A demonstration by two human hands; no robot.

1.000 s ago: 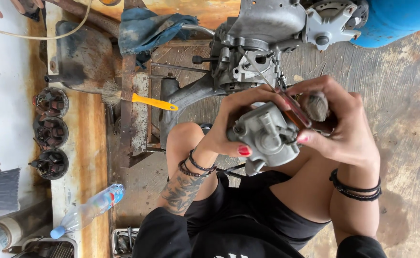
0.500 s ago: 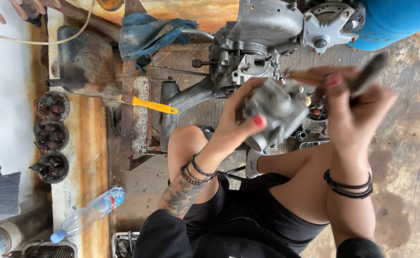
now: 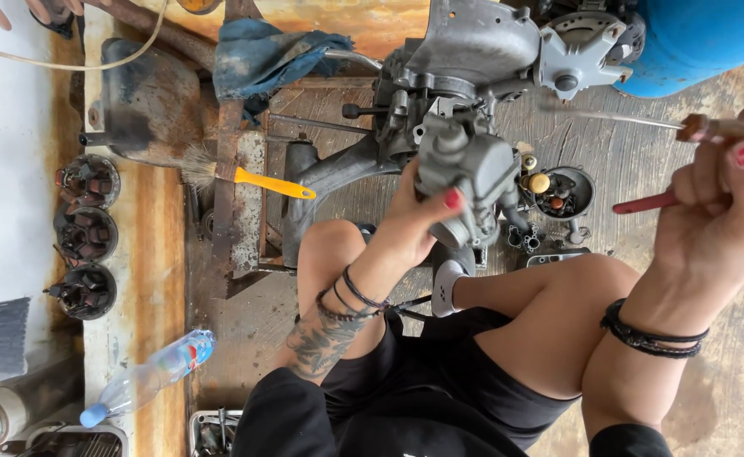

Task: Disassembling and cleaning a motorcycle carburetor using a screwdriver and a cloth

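My left hand (image 3: pixel 414 222) grips a grey metal carburettor (image 3: pixel 465 173) and holds it up against the underside of a grey engine block (image 3: pixel 482 51). My right hand (image 3: pixel 723 216), far to the right and apart from the carburettor, is closed on a screwdriver (image 3: pixel 634 118) with a brown handle and a long thin shaft pointing left. A red-handled tool (image 3: pixel 645 203) also sticks out from under this hand. Both knees are bent below the hands.
A small round dish (image 3: pixel 563 191) of loose parts lies on the floor beside the carburettor. A yellow-handled brush (image 3: pixel 245 178) rests on a rusty frame (image 3: pixel 241 190). A blue rag (image 3: pixel 262 55), three dark round parts (image 3: pixel 84 233), a plastic bottle (image 3: pixel 148 377) and a blue body panel (image 3: pixel 702 38) surround me.
My left hand has carried the carburettor up and left towards the engine. My right hand has swung away to the right with the screwdriver, leaving the carburettor.
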